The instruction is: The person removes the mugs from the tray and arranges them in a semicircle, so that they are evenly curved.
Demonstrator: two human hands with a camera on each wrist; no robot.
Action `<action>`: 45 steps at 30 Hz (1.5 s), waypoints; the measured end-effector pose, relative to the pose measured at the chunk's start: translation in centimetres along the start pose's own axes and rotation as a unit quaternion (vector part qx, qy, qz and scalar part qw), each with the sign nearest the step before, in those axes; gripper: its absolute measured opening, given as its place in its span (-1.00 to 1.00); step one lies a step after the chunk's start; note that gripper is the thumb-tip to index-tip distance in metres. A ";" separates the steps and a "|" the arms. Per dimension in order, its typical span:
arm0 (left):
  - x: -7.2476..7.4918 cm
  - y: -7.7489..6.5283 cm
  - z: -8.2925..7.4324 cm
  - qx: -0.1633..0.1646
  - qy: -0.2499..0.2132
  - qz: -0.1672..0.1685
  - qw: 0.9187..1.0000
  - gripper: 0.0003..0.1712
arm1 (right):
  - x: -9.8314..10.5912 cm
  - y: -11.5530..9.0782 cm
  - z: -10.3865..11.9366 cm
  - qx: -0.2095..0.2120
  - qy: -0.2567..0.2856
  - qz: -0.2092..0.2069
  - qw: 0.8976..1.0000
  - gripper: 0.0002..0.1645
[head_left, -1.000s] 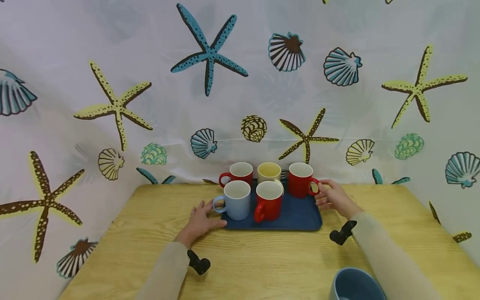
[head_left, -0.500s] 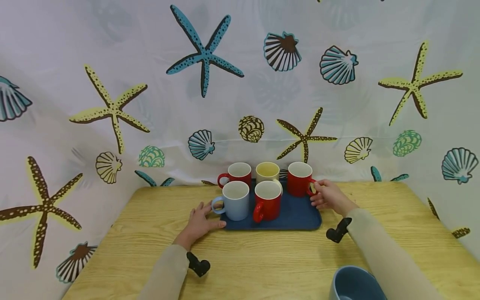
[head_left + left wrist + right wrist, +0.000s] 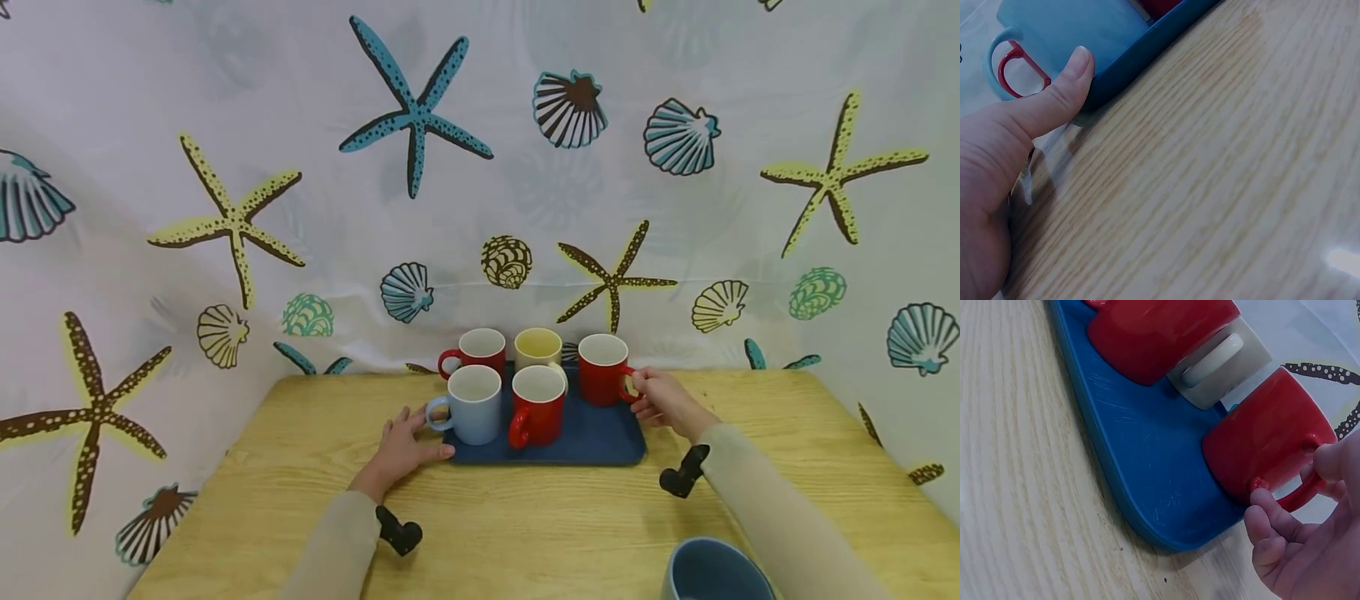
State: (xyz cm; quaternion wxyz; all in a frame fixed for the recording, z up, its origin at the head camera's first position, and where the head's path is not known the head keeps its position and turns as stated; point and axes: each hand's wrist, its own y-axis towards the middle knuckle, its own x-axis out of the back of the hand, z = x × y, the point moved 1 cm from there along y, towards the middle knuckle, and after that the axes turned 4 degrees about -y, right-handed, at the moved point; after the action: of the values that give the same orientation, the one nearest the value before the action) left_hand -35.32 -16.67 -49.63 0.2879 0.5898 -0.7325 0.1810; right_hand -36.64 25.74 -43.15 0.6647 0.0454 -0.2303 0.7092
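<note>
A dark blue tray (image 3: 600,437) carries several mugs near the back of the wooden table. At its right end stands a red mug (image 3: 600,372), whose handle my right hand (image 3: 671,402) pinches between thumb and fingers; the right wrist view shows this mug upright on the tray (image 3: 1154,462). My left hand (image 3: 402,450) rests at the tray's left end, thumb against the front-left rim, fingers stretched beside the handle of a light blue mug (image 3: 477,408). In the left wrist view the thumb (image 3: 1063,94) lies straight; the other fingers are mostly hidden.
Also on the tray are a front red mug (image 3: 538,410), a cream mug (image 3: 536,353) and a back-left red mug (image 3: 483,354). A grey-blue cup (image 3: 712,575) stands near me beside my right forearm. Patterned cloth (image 3: 480,183) hangs behind the table.
The red mug in my right hand has shifted slightly towards me on the tray. My left hand stays in place. The head view has tilted a little.
</note>
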 end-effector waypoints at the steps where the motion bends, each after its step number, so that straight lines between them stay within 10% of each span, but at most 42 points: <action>1: 0.0 0.1 0.0 -0.002 0.001 0.000 1.000 -0.19 | 0.1 -0.2 0.1 0.002 0.000 0.000 1.000 -0.84; 45: 0.2 -0.3 -0.1 -0.001 0.016 0.004 1.000 -0.15 | 4.3 -7.8 -3.0 0.082 0.062 0.074 0.992 -0.64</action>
State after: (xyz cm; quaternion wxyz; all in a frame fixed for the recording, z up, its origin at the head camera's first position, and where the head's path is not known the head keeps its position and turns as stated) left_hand -35.03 -16.79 -49.45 0.2992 0.5833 -0.7305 0.1911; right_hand -28.88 30.92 -42.21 0.6175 0.0385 -0.1323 0.7744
